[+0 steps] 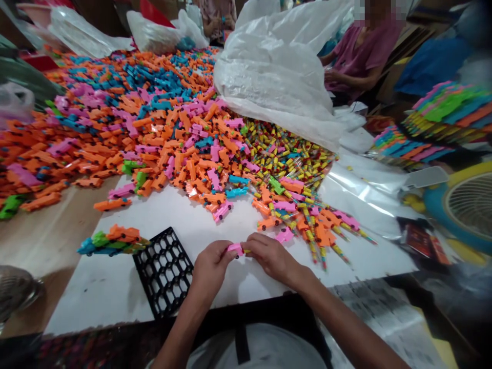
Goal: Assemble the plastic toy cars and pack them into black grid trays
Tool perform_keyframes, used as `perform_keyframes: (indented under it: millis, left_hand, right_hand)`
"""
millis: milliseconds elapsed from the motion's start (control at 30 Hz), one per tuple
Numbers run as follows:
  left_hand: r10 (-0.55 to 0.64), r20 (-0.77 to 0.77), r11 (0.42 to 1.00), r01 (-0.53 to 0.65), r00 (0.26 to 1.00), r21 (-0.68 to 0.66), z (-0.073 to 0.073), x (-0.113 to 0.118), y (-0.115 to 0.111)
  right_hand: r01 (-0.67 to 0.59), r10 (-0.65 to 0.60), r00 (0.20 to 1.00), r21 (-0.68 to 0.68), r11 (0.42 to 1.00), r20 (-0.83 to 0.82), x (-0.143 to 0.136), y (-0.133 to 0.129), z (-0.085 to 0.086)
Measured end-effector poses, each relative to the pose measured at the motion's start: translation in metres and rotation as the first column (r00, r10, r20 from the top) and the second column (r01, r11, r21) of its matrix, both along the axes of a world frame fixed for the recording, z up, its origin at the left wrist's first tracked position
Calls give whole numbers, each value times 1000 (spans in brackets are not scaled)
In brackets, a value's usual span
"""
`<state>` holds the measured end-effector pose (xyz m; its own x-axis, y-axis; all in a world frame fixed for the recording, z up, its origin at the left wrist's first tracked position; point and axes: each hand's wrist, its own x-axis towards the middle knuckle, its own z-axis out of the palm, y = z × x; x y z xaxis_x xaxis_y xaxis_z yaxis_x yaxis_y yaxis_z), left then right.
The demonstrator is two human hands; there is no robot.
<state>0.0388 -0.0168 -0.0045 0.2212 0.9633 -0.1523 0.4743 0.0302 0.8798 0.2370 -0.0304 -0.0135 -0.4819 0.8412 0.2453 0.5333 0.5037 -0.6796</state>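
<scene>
My left hand (210, 264) is closed, pinching a small pink toy car (236, 250) above the white board. Opposite it, my right hand (271, 254) is closed around a thin yellow tube (247, 251), mostly hidden by the fingers, whose end meets the car. Left of my hands lies a black tray (157, 300) with rows of holes. Several orange, green and blue toy cars (125, 233) on tubes stand in its far left edge. Just beyond my right hand are a loose pink car (285, 234) and a pile of cars joined to yellow tubes (307, 218).
A heap of toy cars (115, 123) spreads over the left and back. Yellow tubes (292, 154) spill from a large plastic bag (272, 66). At right are stacked car assemblies (453, 105) and a fan (469, 200). Two other people (357, 56) sit beyond the table.
</scene>
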Motion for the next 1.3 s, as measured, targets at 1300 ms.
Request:
perform_keyframes:
  millis: [1300]
  left_hand:
    - [5, -50, 986, 4, 999, 168, -20, -13, 19]
  right_hand:
    - [282, -306, 951, -294, 913, -36, -13, 9, -5]
